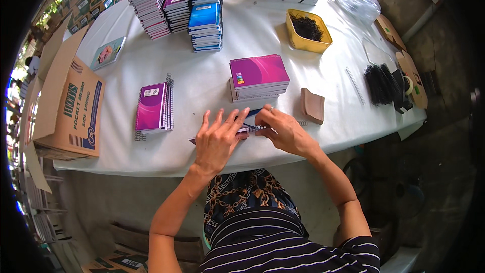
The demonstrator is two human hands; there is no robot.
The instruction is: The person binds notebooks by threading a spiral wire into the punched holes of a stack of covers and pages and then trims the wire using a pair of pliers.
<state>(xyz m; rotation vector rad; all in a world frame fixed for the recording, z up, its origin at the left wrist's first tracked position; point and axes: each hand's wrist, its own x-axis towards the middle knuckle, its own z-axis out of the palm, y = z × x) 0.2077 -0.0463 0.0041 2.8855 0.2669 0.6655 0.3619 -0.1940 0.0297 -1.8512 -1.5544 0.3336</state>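
A small notebook lies near the table's front edge, mostly hidden beneath my left hand. That hand's fingers are stretched and spread over it, and the thumb presses along its edge. My right hand has its thumb and fingers pinched on a black spiral wire at the notebook's side. The wire's free end sticks out to the right, below that hand. Just beyond my hands sits a stack of purple-covered pages. A dark blue strip shows between the hands; its kind I cannot tell.
Bound purple notebooks lie at left, beside an open carton. Tall notebook stacks stand at the back. A yellow tub holds black bits. To the right are a brown curved block, a loose spiral and bundled black coils.
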